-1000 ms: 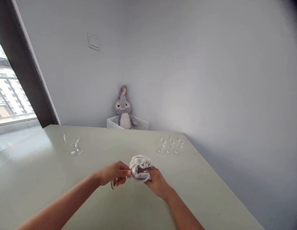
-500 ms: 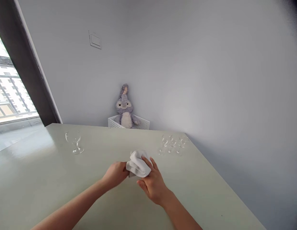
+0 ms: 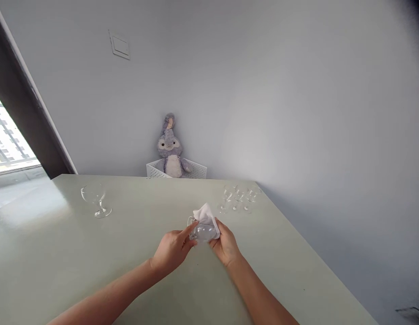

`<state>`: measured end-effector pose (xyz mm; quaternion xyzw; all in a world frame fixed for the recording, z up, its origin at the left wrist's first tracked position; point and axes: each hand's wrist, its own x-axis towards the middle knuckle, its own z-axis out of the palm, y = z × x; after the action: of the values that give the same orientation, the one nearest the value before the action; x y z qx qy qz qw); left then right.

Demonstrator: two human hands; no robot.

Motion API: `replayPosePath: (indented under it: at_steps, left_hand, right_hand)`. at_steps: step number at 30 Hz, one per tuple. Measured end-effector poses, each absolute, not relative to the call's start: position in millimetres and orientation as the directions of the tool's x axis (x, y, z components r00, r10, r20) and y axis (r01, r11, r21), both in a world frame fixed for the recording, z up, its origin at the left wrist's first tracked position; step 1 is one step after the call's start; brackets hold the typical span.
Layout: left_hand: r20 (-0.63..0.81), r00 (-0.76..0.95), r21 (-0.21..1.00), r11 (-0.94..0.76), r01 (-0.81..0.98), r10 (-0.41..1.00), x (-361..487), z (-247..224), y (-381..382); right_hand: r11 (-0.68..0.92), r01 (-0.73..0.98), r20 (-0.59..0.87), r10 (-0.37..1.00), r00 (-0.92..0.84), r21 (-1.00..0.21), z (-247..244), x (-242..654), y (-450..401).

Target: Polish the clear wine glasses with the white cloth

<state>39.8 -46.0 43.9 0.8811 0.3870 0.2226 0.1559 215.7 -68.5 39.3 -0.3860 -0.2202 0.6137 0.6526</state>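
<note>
- With the left hand (image 3: 171, 252), grips a clear stemmed glass (image 3: 205, 233) at its foot end, index finger stretched out toward the bowl and thumb below. Cannot tell exactly how the stem sits among the fingers.
- With the right hand (image 3: 227, 246), closes on a white cloth (image 3: 205, 214) and the rim end of that same glass, fingers partly hidden behind the fabric.
- Holds the glass on its side between both hands, bowl toward the right, above the middle of the pale green table (image 3: 155, 198). Has the cloth bunched along the bowl's upper and right sides, one corner poking upward.
- Has three small glasses (image 3: 239, 194) standing upright close together beyond the right hand, near the table's far right corner.
- Has a wide-bowled goblet (image 3: 98, 201) standing upright on the left, well apart from the hands.
- Faces a purple-grey plush toy (image 3: 173, 164) sitting in a white perforated basket (image 3: 200, 170) just past the far table edge.
- Looks toward grey walls (image 3: 297, 113), with a light switch (image 3: 121, 46) at upper left and a dark frame (image 3: 25, 99) beside a bright window (image 3: 9, 140).
</note>
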Motion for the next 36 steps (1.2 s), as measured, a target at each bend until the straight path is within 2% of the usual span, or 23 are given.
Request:
replayPosePath:
  at_steps: [2, 4, 8, 12, 14, 16, 19, 22, 24, 27, 29, 31, 33, 36]
  left_hand:
    - [0.297, 0.539, 0.52, -0.607, 0.602, 0.788, 47, 44, -45]
    - [0.336, 0.472, 0.587, -0.573, 0.572, 0.815, 55, 44, -44]
    - [0.424, 0.345, 0.68, -0.546, 0.49, 0.837, 71, 38, -49]
    - [0.432, 0.258, 0.691, -0.501, 0.521, 0.864, 75, 28, -60]
    - [0.393, 0.282, 0.703, -0.484, 0.521, 0.875, 71, 28, -63]
    - [0.304, 0.362, 0.79, -0.446, 0.421, 0.881, 65, 33, -62]
    - [0.078, 0.509, 0.978, -0.166, 0.129, 0.857, 56, 49, -56]
    - [-0.059, 0.567, 0.988, 0.131, -0.086, 0.821, 49, 65, -50]
    - [-0.097, 0.535, 0.974, 0.191, -0.123, 0.839, 47, 71, -47]
    - [-0.123, 0.425, 0.978, 0.182, -0.103, 0.897, 46, 75, -46]
    - [-0.12, 0.342, 0.974, 0.176, -0.14, 0.932, 46, 75, -43]
    - [-0.132, 0.263, 0.954, 0.194, -0.227, 0.956, 45, 74, -38]
    - [-0.184, 0.196, 0.925, 0.237, -0.298, 0.963, 43, 72, -34]
    - [-0.247, 0.21, 0.892, 0.306, -0.331, 0.946, 40, 70, -31]
  right_hand:
    - [-0.006, -0.71, -0.169, 0.973, 0.159, -0.705, 40, 207, -71]
    - [0.019, -0.712, -0.103, 0.987, 0.127, -0.701, 44, 198, -75]
    - [0.033, -0.641, 0.013, 0.999, 0.036, -0.767, 51, 181, -86]
    - [0.099, -0.519, 0.073, 0.995, 0.07, -0.849, 45, 172, -92]
    - [0.111, -0.459, 0.094, 0.994, 0.06, -0.882, 41, 172, -92]
    - [0.073, -0.42, 0.067, 0.997, 0.03, -0.904, 37, 176, -91]
    - [-0.062, -0.354, -0.045, 0.997, -0.057, -0.933, 35, 184, -91]
    - [-0.151, -0.29, -0.093, 0.974, -0.204, -0.945, 36, 187, -91]
    - [-0.165, -0.25, -0.104, 0.965, -0.24, -0.954, 37, 189, -89]
    - [-0.067, -0.103, -0.059, 0.995, -0.079, -0.992, 37, 196, -85]
    - [0.079, 0.074, 0.087, 0.991, 0.102, -0.994, 38, 203, -84]
    - [0.23, 0.274, 0.28, 0.947, 0.159, -0.934, 41, 207, -86]
    - [0.377, 0.458, 0.427, 0.904, 0.006, -0.805, 45, 207, -91]
    - [0.533, 0.66, 0.5, 0.824, -0.265, -0.53, 46, 197, -96]
